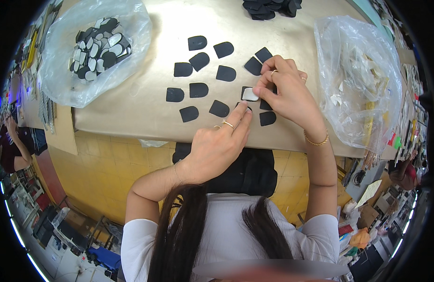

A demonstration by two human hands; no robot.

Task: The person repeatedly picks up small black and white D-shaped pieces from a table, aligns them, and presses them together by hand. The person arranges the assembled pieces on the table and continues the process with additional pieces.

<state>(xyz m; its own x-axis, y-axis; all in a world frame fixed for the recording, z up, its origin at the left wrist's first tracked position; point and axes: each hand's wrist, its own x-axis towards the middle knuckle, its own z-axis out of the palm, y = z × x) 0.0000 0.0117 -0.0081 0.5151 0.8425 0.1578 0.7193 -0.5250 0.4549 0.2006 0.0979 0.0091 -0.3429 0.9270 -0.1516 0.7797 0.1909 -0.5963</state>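
Note:
My right hand (287, 89) pinches a small white round-ended piece (250, 94) between thumb and index finger. That piece lies over a dark backing piece of similar shape. Close by, my left hand (219, 145) reaches up from the table edge with its index and middle fingers stretched out, the tips on another piece that they mostly hide. Several black round-ended pieces (226, 73) lie spread flat to the left of my hands. More black pieces (267, 118) lie under and below my right hand, partly covered by it.
On the left, an open clear plastic bag (50, 77) holds a heap of black and white pieces (101, 49). A second clear bag (339, 117) with white scraps lies at the right. Stacked black pieces (271, 7) sit at the far edge of the brown-covered table (132, 115).

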